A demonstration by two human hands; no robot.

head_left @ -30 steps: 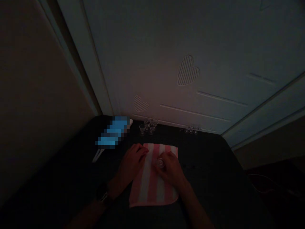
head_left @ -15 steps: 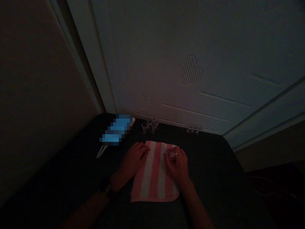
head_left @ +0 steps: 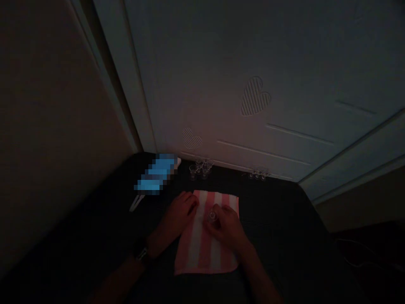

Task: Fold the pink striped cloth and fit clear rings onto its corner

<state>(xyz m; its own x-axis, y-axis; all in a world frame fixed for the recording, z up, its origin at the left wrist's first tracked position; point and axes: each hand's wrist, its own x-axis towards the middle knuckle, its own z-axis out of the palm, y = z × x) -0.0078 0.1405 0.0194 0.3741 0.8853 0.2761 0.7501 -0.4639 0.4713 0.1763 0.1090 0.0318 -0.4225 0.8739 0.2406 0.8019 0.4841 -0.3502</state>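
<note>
The scene is very dark. A pink and white striped cloth (head_left: 202, 249) lies flat on a dark table (head_left: 284, 236). My left hand (head_left: 179, 215) rests on the cloth's left edge, fingers lying flat. My right hand (head_left: 226, 226) is closed around a small clear glass (head_left: 211, 216) held over the middle of the cloth. A watch sits on my left wrist.
Several small clear glasses (head_left: 200, 168) stand in a cluster at the table's back edge, with another low group of glasses (head_left: 258, 173) to their right. A glowing blue blurred object (head_left: 156, 177) lies at the back left. A pale door with heart shapes rises behind the table.
My right hand went to the cloth's upper right with the glass, then came back to the cloth's middle. The left hand stayed on the cloth's left edge.
</note>
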